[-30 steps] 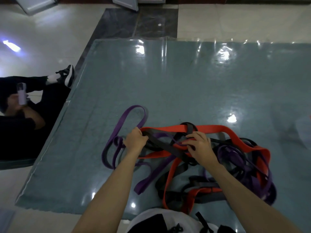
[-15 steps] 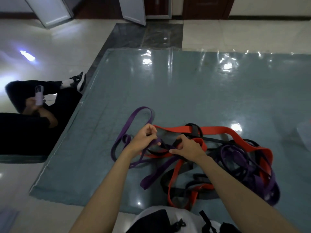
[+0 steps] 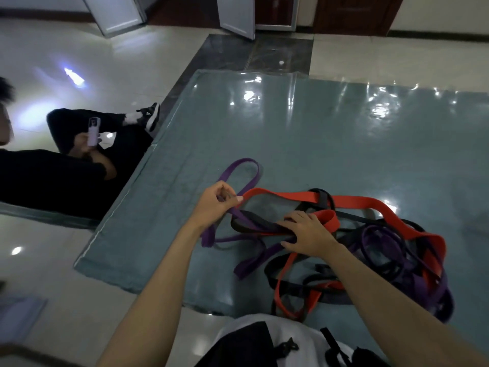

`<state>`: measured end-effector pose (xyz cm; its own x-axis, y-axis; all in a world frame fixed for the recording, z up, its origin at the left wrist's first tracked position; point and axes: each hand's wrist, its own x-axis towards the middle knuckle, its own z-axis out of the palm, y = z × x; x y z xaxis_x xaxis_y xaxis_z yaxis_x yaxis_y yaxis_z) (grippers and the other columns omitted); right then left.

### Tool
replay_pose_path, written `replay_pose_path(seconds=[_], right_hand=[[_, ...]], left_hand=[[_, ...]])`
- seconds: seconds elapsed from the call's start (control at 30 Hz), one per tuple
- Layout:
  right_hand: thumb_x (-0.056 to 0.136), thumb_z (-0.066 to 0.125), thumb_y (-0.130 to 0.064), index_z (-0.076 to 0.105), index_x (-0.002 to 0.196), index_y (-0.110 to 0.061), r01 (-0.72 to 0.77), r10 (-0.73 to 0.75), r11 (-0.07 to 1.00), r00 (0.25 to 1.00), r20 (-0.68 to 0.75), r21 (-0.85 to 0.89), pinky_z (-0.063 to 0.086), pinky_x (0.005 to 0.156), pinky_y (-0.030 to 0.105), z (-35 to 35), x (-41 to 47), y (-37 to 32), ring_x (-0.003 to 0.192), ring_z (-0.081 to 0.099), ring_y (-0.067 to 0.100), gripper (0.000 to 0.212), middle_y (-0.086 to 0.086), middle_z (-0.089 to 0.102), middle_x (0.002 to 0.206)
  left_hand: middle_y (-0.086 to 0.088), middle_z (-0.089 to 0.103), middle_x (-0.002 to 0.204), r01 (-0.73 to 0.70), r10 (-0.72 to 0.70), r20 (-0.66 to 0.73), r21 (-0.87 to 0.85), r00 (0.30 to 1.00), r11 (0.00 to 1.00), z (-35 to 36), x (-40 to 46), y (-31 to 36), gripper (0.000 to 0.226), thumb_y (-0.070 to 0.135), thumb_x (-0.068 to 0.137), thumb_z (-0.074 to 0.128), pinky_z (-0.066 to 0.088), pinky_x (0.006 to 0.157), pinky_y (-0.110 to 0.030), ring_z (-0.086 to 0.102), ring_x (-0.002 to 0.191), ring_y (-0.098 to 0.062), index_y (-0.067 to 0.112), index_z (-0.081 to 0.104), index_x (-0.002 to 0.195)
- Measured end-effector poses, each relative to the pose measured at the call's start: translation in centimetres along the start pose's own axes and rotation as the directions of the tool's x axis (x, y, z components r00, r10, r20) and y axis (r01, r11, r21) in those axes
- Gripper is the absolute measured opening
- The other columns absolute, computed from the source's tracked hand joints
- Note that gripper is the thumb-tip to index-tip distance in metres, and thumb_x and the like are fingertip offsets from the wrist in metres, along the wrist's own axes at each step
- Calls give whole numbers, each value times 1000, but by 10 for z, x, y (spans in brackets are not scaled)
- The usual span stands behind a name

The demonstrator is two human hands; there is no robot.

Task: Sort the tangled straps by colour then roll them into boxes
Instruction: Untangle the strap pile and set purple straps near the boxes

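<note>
The straps form one tangled pile at lower right of the frame. A purple strap [image 3: 239, 168] loops out toward centre. A red strap [image 3: 352, 201] arches across the top of the pile. Black straps [image 3: 296, 280] weave flat underneath, interlaced with both.

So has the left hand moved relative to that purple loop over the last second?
Yes. The left hand has risen off the tangle toward the far purple loop, pinching the purple strap; it had been lower, beside the red strap.
</note>
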<state>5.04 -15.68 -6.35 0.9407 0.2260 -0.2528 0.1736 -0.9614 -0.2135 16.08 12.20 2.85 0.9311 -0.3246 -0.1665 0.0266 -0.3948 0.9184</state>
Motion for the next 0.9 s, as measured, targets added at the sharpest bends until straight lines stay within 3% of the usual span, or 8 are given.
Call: replay_pose_path(seconds=[0.17, 0.27, 0.4, 0.57, 0.67, 0.73, 0.8, 0.9], right_hand=[[94, 58, -15, 63, 129, -20, -170, 188, 976, 973, -136, 134, 57, 77, 46, 11, 1, -8, 103, 69, 34, 35, 5, 65, 120], [92, 61, -12, 57, 121, -21, -330, 472, 840, 836, -280, 432, 57, 75, 44, 0, -2, 2, 93, 68, 32, 30, 5, 70, 108], [91, 65, -8, 49, 105, -16, -483, 755, 565, 630, -183, 669, 42, 71, 36, -20, -7, 26, 87, 61, 31, 22, 7, 63, 99], [89, 57, -4, 58, 94, -19, -623, 837, 455, 543, -67, 636, 42, 74, 35, -27, -19, 48, 85, 58, 29, 16, 8, 67, 102], [85, 62, -2, 63, 88, -21, -633, 800, 555, 585, -135, 540, 49, 81, 42, -25, -21, 45, 96, 58, 31, 20, 8, 63, 110], [81, 72, -9, 71, 90, -26, -644, 712, 699, 671, -208, 311, 44, 96, 52, -18, -18, 41, 119, 52, 34, 20, 7, 59, 120], [74, 80, -16, 77, 93, -27, -553, 555, 828, 786, -272, 92, 38, 101, 57, -10, -11, 36, 130, 47, 35, 22, 8, 59, 128], [78, 77, -19, 81, 94, -21, -331, 301, 942, 901, -313, -47, 41, 94, 52, -8, 6, 23, 122, 54, 33, 16, 6, 62, 121]], left_hand=[[0, 57, 71, -22, 22, -52, 5, 998, 1000, -10, -9, -1, 19, 10, 87, 82, 44, 60, -16, 53, 58, -3, 2, 68, 97], [-6, 61, 78, -30, 36, -80, 70, 996, 997, -22, -14, -8, 20, 9, 84, 85, 50, 70, -23, 58, 71, -10, 4, 70, 96], [-2, 64, 78, 14, 3, -196, 86, 981, 996, -37, -16, -24, 15, 7, 84, 84, 50, 72, -31, 60, 73, -13, 7, 71, 90], [4, 65, 82, 74, -94, -398, -65, 913, 995, -56, -15, -32, 15, 3, 94, 71, 45, 63, -27, 58, 71, -14, 17, 70, 87], [3, 66, 86, 71, -168, -561, -190, 811, 979, -70, -13, -32, 22, 8, 93, 70, 46, 57, -28, 59, 71, -16, 27, 68, 83], [0, 67, 90, 102, -180, -592, -163, 785, 981, -75, -9, -41, 22, 9, 93, 70, 49, 62, -34, 61, 77, -19, 29, 66, 83], [0, 69, 95, 196, -180, -503, -21, 845, 980, -73, -3, -52, 20, 12, 92, 70, 52, 74, -39, 65, 84, -24, 31, 65, 85], [-1, 67, 97, 328, -290, -214, 172, 933, 929, -48, 4, -66, 14, 20, 91, 74, 52, 79, -39, 65, 83, -30, 20, 66, 104]])
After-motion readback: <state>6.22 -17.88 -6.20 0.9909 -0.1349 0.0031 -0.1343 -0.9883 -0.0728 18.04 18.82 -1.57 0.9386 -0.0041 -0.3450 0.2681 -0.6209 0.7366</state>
